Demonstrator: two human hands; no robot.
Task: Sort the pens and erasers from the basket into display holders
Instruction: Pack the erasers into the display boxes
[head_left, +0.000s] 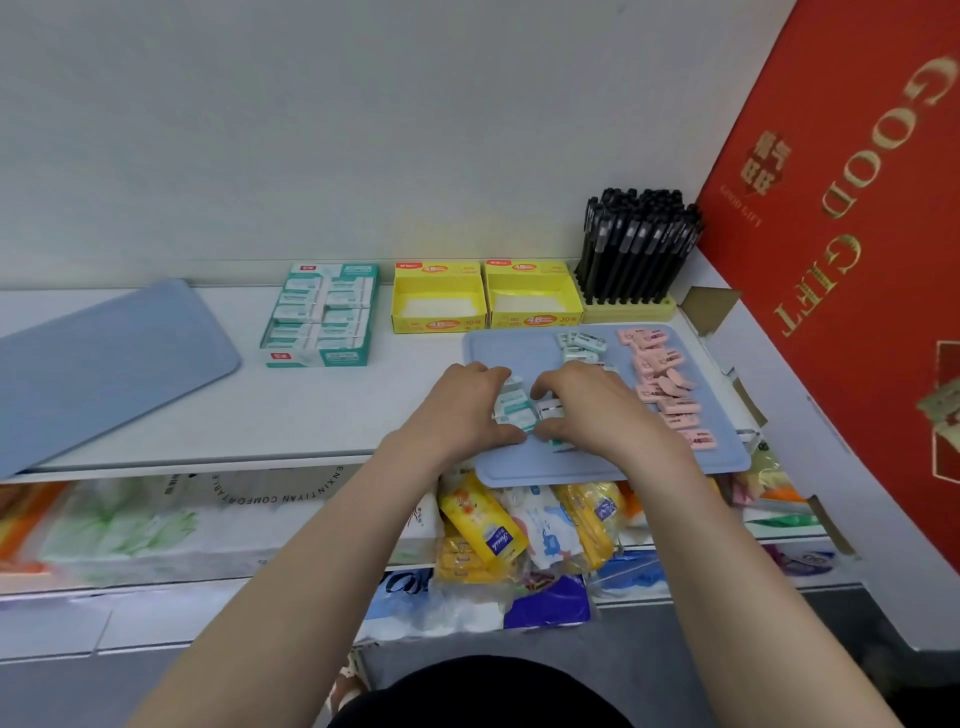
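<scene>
A blue tray (524, 470) lies at the shelf's front edge. My left hand (465, 408) and my right hand (597, 405) meet over its middle, both closed around a stack of white-and-teal erasers (514, 408). More teal erasers (582, 345) lie at the tray's back. Several pink erasers (667, 384) run down its right side. Behind the tray stand two empty yellow display boxes (439, 306) (532, 301). A teal display box (322, 317), filled with erasers, sits to their left. Black pens (636, 244) stand packed in a yellow holder (628, 310) at the back right.
A second blue tray (104, 364) lies tilted on the shelf's left. A red "GOOD GIFT" box (852, 249) leans along the right side. The lower shelf holds yellow tissue packs (483, 535) and other wrapped goods. The white wall is behind.
</scene>
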